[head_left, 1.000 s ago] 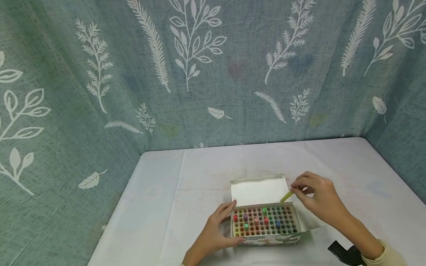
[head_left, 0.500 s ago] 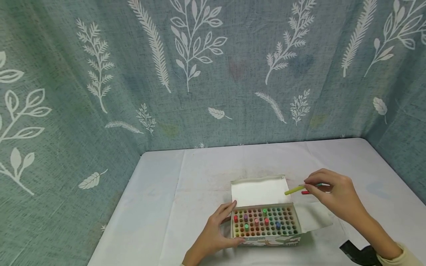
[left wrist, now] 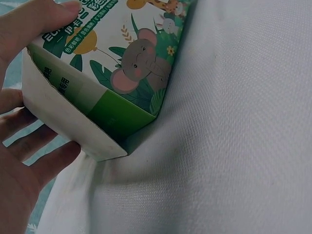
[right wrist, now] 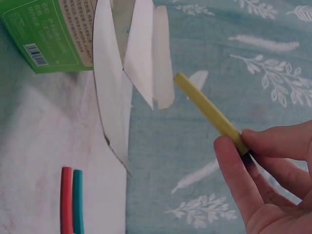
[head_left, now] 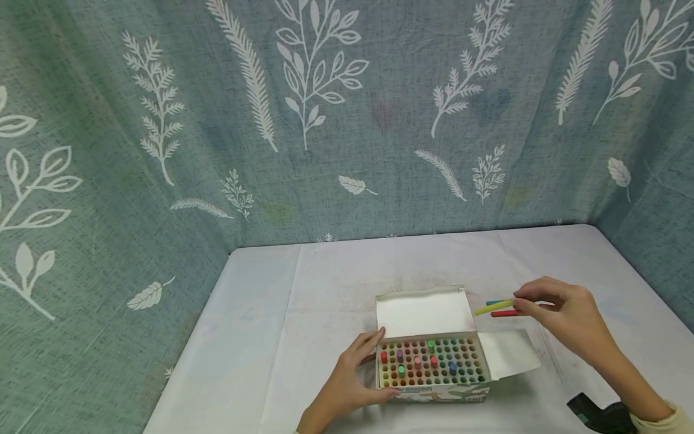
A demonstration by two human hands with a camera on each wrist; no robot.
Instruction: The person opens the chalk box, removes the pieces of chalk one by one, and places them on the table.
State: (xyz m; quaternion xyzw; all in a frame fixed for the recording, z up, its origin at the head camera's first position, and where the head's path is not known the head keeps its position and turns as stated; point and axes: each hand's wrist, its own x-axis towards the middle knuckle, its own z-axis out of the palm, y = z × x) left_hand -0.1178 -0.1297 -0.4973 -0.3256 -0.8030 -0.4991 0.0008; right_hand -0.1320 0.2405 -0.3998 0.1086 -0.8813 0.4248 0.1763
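Observation:
A printed cardboard chalk box (head_left: 423, 393) stands on the table with its lid up; coloured chalk ends show in a few holes of its perforated tray (head_left: 441, 372). My left hand (head_left: 349, 377) holds the box at its left end, thumb on the front face and fingertips against the white side flap (left wrist: 63, 117). Right of the raised lid, my right hand (head_left: 564, 310) pinches a yellow chalk stick (right wrist: 209, 112) between thumb and fingers, above the table. Below it, a red chalk stick (right wrist: 66, 200) and a teal chalk stick (right wrist: 77, 200) lie side by side.
The white lid (head_left: 423, 310) leans back behind the tray, and a side flap (head_left: 509, 352) sticks out to the right. A black object (head_left: 602, 415) is by the right wrist. Leaf-patterned cloth (head_left: 379, 120) hangs around the white-covered table (head_left: 325, 283).
My right hand has moved right, away from the box lid, with the yellow chalk. The red and teal sticks have come into sight beneath it. My left hand has stayed put.

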